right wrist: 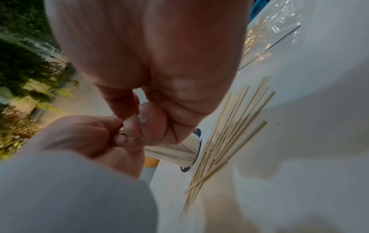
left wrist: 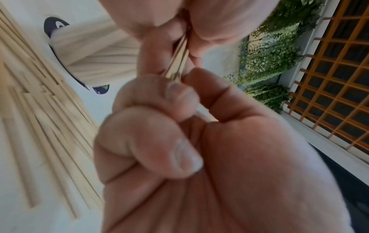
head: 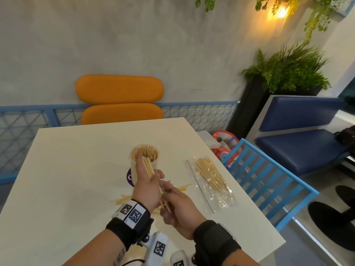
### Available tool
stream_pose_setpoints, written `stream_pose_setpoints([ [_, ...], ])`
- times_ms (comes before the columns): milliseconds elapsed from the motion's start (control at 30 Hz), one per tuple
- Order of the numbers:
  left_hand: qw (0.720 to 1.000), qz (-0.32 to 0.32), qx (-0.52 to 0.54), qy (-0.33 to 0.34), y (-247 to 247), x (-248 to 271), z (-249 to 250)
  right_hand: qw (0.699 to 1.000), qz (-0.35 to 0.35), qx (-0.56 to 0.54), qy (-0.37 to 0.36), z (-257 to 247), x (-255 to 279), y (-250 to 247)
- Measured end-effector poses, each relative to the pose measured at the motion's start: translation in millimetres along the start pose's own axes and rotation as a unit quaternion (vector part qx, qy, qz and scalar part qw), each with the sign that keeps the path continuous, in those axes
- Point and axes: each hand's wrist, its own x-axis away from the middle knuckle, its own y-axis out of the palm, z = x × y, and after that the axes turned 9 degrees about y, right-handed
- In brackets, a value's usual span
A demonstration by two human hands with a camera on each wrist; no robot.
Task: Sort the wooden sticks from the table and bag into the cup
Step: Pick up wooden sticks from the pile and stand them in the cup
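A person gathers a bundle of wooden sticks (head: 148,167) above a white worktop (head: 73,169), the left hand (head: 147,186) curled round the bundle with its forefinger stretched along it, seemingly to steer the tips toward the cup (head: 144,160) just ahead. The right hand (head: 179,208) is closed on the bundle's near end, fingers curled about it, apparently squaring the sticks so they go in together; the two hands meet close over the worktop. The cup, standing upright on a dark round mat (head: 130,177), is already packed with sticks on end, which suggests the sorting is well along. More loose sticks (right wrist: 229,138) lie fanned on the worktop beside the cup's base, under the hands, and a clear plastic bag (head: 211,185) to the right, well apart from the cup, still holds a sheaf of sticks, so work plainly remains. With the cup so full, sliding the bundle in cleanly may need a careful angle.
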Motion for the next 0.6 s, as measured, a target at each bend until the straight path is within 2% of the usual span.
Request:
stream_pose_setpoints([
  [167,0.999,0.009,-0.033,0.034,9,-2,-6,0.997,0.041,0.055,-0.03,3,1,-5],
  [300,0.999,0.033,-0.032,0.011,10,-9,-2,0.997,0.048,0.054,-0.013,5,2,-9],
  [433,0.996,-0.006,-0.075,0.038,13,-8,-4,0.998,0.05,0.034,-0.022,1,-1,-9],
  [600,0.993,-0.046,-0.097,0.058,14,-11,-10,0.991,0.07,0.089,-0.068,-1,-3,-14],
])
